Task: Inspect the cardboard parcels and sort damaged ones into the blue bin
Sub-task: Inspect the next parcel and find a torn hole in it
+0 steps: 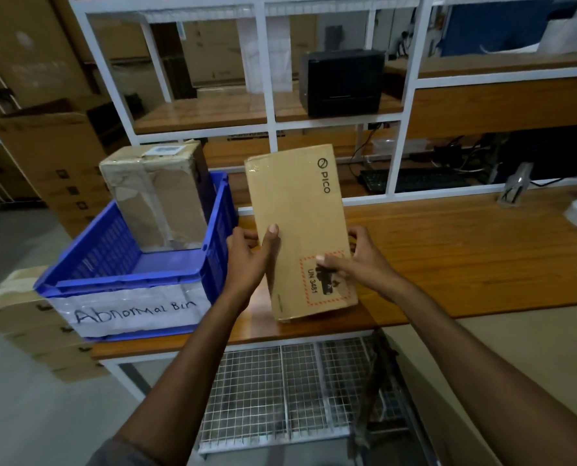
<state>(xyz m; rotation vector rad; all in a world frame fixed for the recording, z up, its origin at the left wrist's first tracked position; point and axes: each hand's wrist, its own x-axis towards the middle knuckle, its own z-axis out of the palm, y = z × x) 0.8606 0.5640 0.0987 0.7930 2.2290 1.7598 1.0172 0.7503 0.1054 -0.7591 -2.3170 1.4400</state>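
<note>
- Both hands grip one cardboard parcel (pixel 300 227) in the head view, tilted up off the wooden worktop (pixel 465 250) so its broad face meets the camera.
- Left hand (pixel 246 260) is closed on the parcel's left edge, thumb pressed flat on the front and the other fingers hidden behind.
- Right hand (pixel 364 260) clasps the right edge, fingertips reaching across the printed warning square (pixel 326 279) at the parcel's 5 o'clock corner.
- Blue bin (pixel 132 260) sits at 9 o'clock from the held parcel, just beside it; a crumpled, heavily taped parcel (pixel 159 193) stands upright in its far end.
- Face shown looks clean and flat, so I judge the check still under way, with the back and far edges unseen.
- Risk: the hold is low down, leaving most of the parcel above the hands; turning it quickly could let the top tip away and slide free onto the worktop.
- Risk: a dent on the hidden side could go unnoticed if only this face is judged.
- Writing: "PICO" with a round logo near the top right; "UN 3481" inside the red dashed square; a handwritten white label (pixel 135 311) on the bin reads "Abnormal Bin".
</note>
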